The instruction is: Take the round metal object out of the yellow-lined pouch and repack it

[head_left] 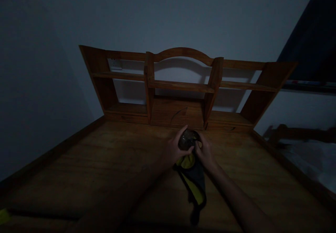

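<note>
Above the wooden desk, my left hand (175, 149) curls round the left side of a small round object (187, 139) that looks dark and glassy; the dim light hides its exact kind. My right hand (206, 152) is closed at the object's right side, gripping a grey and yellow cloth (193, 175) against it. From between both hands the cloth hangs down towards me, its yellow side partly folded outward. Some of my fingers are hidden behind the object and the cloth.
The wooden desk top (118, 163) spreads round my hands. At its back stands a wooden shelf unit (181, 85) with drawers, against a wall (168, 15). A yellow thing (4, 216) shows at the lower left edge. Right of the desk lies whitish material (312, 159).
</note>
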The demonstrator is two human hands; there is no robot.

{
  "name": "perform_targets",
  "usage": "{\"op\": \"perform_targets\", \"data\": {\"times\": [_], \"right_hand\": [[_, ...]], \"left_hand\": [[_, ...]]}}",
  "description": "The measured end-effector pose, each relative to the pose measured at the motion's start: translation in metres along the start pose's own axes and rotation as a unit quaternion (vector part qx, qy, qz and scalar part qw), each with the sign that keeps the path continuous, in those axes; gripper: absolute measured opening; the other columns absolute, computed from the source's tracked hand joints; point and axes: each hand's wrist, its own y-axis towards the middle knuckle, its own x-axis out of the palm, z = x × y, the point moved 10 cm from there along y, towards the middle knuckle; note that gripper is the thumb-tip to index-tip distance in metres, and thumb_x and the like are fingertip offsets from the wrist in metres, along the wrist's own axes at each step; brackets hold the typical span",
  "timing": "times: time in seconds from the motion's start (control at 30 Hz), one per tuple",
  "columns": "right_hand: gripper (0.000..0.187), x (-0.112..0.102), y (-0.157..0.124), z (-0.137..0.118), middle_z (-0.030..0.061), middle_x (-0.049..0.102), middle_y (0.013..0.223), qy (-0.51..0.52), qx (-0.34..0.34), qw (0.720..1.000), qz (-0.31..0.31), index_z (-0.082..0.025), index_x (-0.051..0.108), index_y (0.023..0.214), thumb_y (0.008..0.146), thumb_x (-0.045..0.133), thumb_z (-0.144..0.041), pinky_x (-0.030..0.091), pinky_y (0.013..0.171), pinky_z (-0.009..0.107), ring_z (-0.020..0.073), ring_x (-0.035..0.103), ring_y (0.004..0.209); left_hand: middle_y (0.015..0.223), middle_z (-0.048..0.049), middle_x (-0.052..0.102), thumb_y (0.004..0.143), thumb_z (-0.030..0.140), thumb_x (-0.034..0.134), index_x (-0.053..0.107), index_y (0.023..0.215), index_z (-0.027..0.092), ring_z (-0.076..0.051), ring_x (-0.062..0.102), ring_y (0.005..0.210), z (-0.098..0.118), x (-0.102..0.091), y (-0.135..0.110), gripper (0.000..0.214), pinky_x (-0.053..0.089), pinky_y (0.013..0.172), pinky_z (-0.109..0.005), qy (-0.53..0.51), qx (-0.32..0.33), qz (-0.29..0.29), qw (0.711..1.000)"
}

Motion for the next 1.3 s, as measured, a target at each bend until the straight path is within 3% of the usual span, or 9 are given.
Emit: {"op": "perform_targets", "data": {"times": [0.23,0.5,0.6,0.77,0.93,1.07,1.17,1.3], "right_hand": [[0.050,-0.010,0.008,-0.019,0.0064,0.055,0.129,0.026,-0.032,0.999,-0.013,-0.025,0.047,0.132,0.085,0.041,-0.011,0.039,0.104,0.042,0.0222,0.050,0.120],[0.043,0.015,0.006,0.001,0.0068,0.054,0.130,0.137,0.034,0.988,-0.069,-0.024,0.042,0.134,0.091,0.040,-0.020,0.044,0.100,0.038,0.0202,0.052,0.119],[0.041,0.020,0.002,0.011,0.0078,0.058,0.123,0.112,0.040,0.991,-0.061,-0.024,0.042,0.132,0.091,0.040,-0.020,0.047,0.094,0.038,0.0208,0.056,0.112],[0.035,0.014,0.001,0.010,0.0089,0.064,0.112,0.017,0.023,0.998,-0.058,-0.022,0.046,0.126,0.092,0.039,-0.020,0.049,0.087,0.035,0.0220,0.062,0.101],[0.026,0.014,0.000,0.009,0.0095,0.067,0.092,-0.077,0.020,0.991,-0.111,-0.019,0.049,0.117,0.094,0.038,-0.022,0.048,0.066,0.029,0.0220,0.065,0.079],[0.024,0.013,-0.002,0.010,0.0106,0.067,0.081,-0.154,0.016,0.979,-0.135,-0.015,0.051,0.113,0.094,0.039,-0.024,0.043,0.057,0.028,0.0222,0.064,0.068],[0.027,0.013,-0.005,0.009,0.0123,0.067,0.085,-0.158,0.001,0.977,-0.142,-0.014,0.049,0.116,0.092,0.041,-0.022,0.045,0.061,0.029,0.0234,0.064,0.072],[0.039,0.016,-0.003,0.005,0.0123,0.065,0.102,-0.064,-0.003,0.990,-0.128,-0.016,0.040,0.129,0.090,0.041,-0.016,0.050,0.074,0.032,0.0233,0.063,0.090]], "left_hand": [[0.122,-0.0093,0.058,0.078,0.032,0.064,0.041,0.131,0.019,-0.023,0.056,0.112,-0.020,0.002,0.001,0.059,0.041,0.101,-0.035,-0.022,-0.024,0.028,0.999],[0.119,-0.0104,0.055,0.085,0.031,0.055,0.043,0.124,0.018,-0.023,0.052,0.111,-0.003,0.006,-0.002,0.043,0.039,0.098,-0.035,0.028,0.035,-0.021,0.999],[0.116,-0.0104,0.055,0.083,0.031,0.057,0.045,0.121,0.018,-0.024,0.052,0.110,-0.003,0.009,0.000,0.042,0.040,0.096,-0.035,0.066,0.043,-0.028,0.996],[0.119,-0.0115,0.056,0.082,0.040,0.057,0.043,0.126,0.019,-0.027,0.053,0.110,-0.011,0.013,-0.001,0.050,0.040,0.096,-0.039,0.107,-0.001,-0.042,0.993],[0.108,-0.0100,0.063,0.082,0.046,0.056,0.046,0.125,0.022,-0.028,0.059,0.101,-0.021,0.012,-0.004,0.050,0.043,0.091,-0.038,0.088,-0.051,-0.051,0.994],[0.103,-0.0086,0.065,0.082,0.046,0.057,0.048,0.123,0.023,-0.027,0.061,0.097,-0.023,0.012,-0.005,0.047,0.043,0.090,-0.037,0.069,-0.042,-0.053,0.995],[0.104,-0.0091,0.065,0.084,0.045,0.053,0.046,0.123,0.022,-0.026,0.062,0.098,-0.021,0.012,-0.005,0.046,0.045,0.089,-0.037,0.099,-0.028,-0.055,0.993],[0.106,-0.0078,0.064,0.088,0.042,0.048,0.042,0.125,0.021,-0.023,0.062,0.098,-0.019,0.008,-0.003,0.043,0.047,0.089,-0.036,0.124,-0.023,-0.040,0.991]]}}
